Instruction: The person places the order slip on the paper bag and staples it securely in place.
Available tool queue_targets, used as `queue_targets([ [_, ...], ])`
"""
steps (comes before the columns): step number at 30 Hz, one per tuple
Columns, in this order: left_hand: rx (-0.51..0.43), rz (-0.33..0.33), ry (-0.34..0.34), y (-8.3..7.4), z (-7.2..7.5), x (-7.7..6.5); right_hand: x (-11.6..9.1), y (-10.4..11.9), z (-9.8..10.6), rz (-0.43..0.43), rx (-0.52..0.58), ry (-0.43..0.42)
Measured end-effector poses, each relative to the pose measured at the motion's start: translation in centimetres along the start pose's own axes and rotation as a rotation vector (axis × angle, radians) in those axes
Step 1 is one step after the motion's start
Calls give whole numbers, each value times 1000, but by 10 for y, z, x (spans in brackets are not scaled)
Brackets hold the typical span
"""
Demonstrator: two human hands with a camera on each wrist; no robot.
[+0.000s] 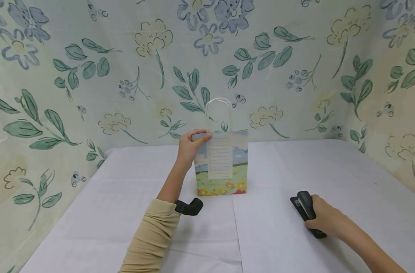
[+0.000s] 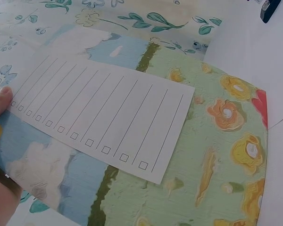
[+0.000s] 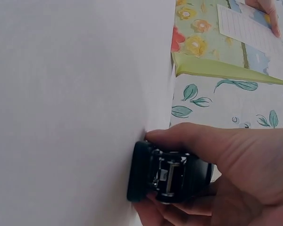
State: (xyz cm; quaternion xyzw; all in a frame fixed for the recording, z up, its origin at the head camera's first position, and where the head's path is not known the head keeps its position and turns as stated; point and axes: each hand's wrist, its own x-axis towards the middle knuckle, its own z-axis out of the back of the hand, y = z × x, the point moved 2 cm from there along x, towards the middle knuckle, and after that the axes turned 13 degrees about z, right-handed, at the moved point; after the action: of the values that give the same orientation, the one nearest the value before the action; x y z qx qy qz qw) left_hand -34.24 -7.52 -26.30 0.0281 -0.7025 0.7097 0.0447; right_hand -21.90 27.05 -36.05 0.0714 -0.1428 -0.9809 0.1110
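Observation:
A paper gift bag (image 1: 239, 157) printed with sky, meadow and flowers stands upright mid-table, its white handles raised. Against its front lies a lined checklist sheet (image 1: 220, 159) with small boxes down one side. My left hand (image 1: 190, 146) pinches the sheet's top edge and the bag's rim together, thumb in front; the fingers behind are mostly hidden. To the right, my right hand (image 1: 326, 218) grips a black stapler (image 1: 306, 208) at the table surface. In the right wrist view the stapler (image 3: 170, 174) sits between thumb and fingers.
A white cloth (image 1: 268, 235) with creases covers the table. Floral fabric (image 1: 296, 102) hangs behind the table and along both sides. A black camera strap device (image 1: 189, 207) is on the left wrist, beside a beige sleeve (image 1: 152, 235).

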Motion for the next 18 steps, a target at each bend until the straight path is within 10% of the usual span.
queue_targets([
  [18, -14, -7, -7, -1, -1, 2, 2, 4, 12, 14, 155, -36],
])
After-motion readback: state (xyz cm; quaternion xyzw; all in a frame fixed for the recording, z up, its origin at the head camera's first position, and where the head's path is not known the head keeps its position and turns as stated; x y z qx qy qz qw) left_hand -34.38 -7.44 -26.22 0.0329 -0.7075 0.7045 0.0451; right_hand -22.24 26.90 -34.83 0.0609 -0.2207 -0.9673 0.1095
